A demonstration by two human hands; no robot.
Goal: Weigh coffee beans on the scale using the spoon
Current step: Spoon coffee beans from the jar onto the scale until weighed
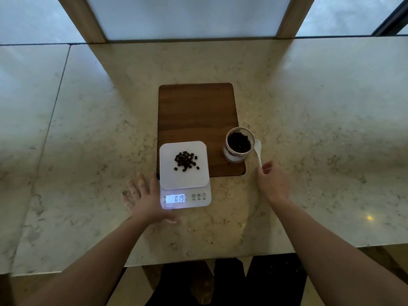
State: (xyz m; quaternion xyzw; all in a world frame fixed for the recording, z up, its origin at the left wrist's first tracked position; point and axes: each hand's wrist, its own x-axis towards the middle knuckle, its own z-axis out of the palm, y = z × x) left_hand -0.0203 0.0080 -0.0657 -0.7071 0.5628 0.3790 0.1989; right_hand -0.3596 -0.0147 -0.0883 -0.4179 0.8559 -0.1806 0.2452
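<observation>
A white digital scale point(203, 180) stands at the near end of a wooden board, its lit display reading 019. A small pile of dark coffee beans point(186, 161) lies on its platform. Right of it, an open glass jar point(238, 145) holds more beans. My right hand point(272, 181) grips the handle of a white spoon point(258, 149), whose bowl rests on the counter beside the jar. Against the scale's left edge, my left hand point(144, 200) lies flat on the counter with fingers spread.
The wooden board point(196, 111) lies on a marble counter point(88, 151). The counter's near edge runs below my forearms. Wooden posts and frosted window panels rise behind the counter.
</observation>
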